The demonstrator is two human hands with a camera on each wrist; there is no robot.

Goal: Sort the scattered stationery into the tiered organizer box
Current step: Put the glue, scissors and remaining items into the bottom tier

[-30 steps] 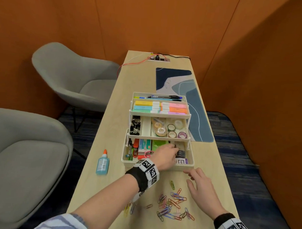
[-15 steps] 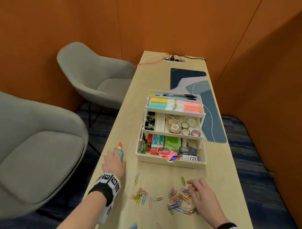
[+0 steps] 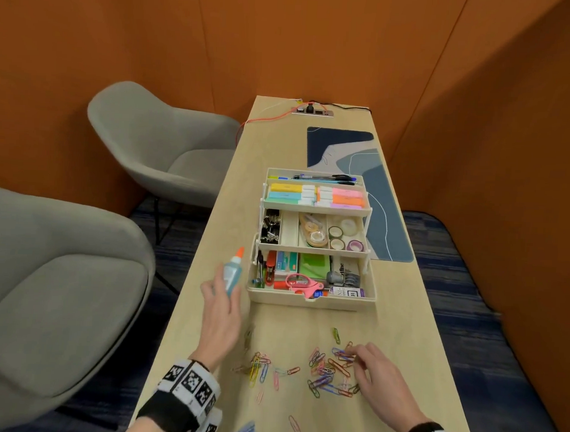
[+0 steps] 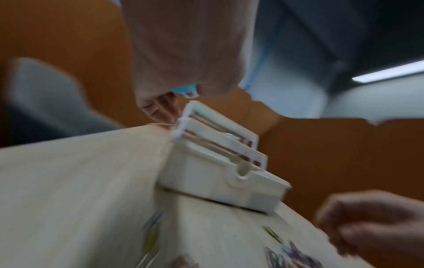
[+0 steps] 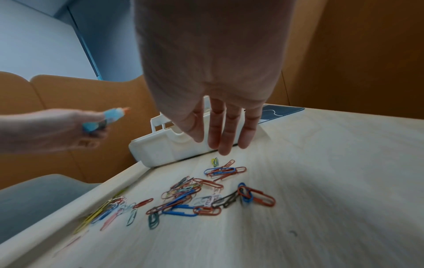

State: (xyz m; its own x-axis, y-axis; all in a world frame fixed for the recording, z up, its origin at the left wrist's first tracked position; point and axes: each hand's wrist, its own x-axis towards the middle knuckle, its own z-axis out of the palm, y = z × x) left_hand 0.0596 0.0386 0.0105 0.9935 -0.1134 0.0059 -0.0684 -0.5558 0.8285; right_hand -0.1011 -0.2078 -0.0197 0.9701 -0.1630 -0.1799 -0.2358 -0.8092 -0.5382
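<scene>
The white tiered organizer (image 3: 309,301) stands open mid-table, its three tiers filled with pens, highlighters, tapes, binder clips, scissors and boxes. My left hand (image 3: 222,299) grips a blue glue bottle (image 3: 232,271) with an orange cap, lifted just left of the bottom tier. The right wrist view shows the same glue bottle (image 5: 109,117) held beside the organizer (image 5: 158,150). Several coloured paper clips (image 3: 328,367) lie scattered in front. My right hand (image 3: 358,357) hovers over them, fingers (image 5: 223,134) straight, holding nothing.
A blue patterned mat (image 3: 372,186) lies behind the organizer, and a power strip with cables (image 3: 313,110) sits at the far end. Two grey chairs (image 3: 157,140) stand left of the narrow wooden table (image 3: 403,300). Orange walls enclose the space.
My left hand left the bottom tier, went left to the glue bottle, gripped it and lifted it toward the organizer. My right hand has stayed at the clips on the right.
</scene>
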